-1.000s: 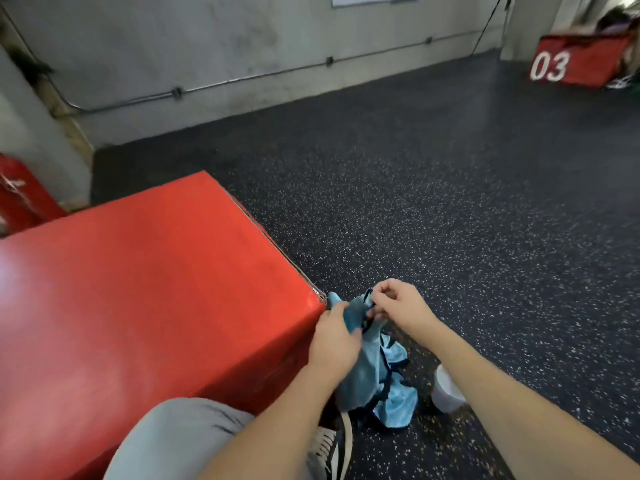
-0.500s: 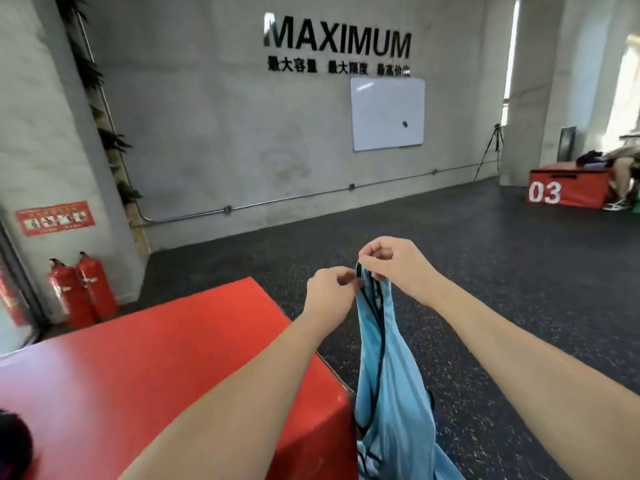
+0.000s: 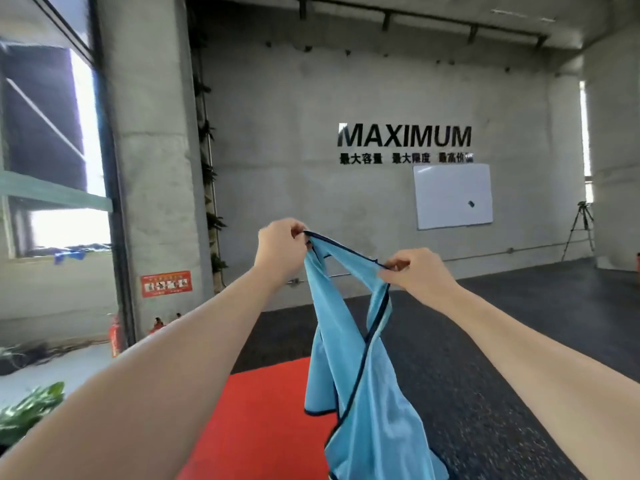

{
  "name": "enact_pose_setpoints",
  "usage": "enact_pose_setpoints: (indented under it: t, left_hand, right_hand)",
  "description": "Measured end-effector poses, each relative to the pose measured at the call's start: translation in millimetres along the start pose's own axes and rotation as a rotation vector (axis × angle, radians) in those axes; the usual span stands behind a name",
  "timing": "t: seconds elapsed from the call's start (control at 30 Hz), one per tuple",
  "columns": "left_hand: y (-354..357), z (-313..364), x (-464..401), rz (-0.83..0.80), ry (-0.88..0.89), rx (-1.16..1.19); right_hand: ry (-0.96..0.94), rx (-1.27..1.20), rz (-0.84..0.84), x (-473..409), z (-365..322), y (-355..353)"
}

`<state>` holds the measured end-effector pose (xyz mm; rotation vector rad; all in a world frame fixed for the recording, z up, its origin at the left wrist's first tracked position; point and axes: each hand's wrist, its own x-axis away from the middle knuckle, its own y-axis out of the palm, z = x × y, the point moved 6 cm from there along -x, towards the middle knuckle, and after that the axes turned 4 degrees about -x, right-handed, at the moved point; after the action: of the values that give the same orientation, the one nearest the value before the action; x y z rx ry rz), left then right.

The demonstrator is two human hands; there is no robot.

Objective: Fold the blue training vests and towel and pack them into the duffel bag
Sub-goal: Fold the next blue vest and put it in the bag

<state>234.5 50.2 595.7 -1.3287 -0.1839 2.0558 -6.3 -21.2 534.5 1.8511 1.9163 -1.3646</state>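
Blue vest (image 3: 349,341) hangs unfolded above the red bench (image 3: 263,410), pinched at its shoulders by left hand (image 3: 280,249) and right hand (image 3: 417,271); folding barely begun, packing remains, duffel bag unseen.

Red box (image 3: 263,410) on dark speckled floor (image 3: 519,323)
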Motion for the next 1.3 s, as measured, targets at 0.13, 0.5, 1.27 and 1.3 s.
enact_pose_setpoints:
  t: [0.13,0.5,1.27,1.3]
  left_hand:
    - [-61,-30,-25,0.052,-0.010,-0.123]
    - [-152,-91,-58,0.157,0.020,-0.179]
    - [-168,-163,-45,0.166,-0.018,-0.205]
    - [-166,-163,-44,0.154,-0.015,-0.189]
  right_hand:
    - [-0.067,-0.081,-0.006,-21,-49,23]
    - [0.058,-0.680,-0.320,-58,-149,122]
    - [0.312,-1.138,-0.925,-41,-158,238]
    - [0.330,-1.160,-0.938,-38,-158,242]
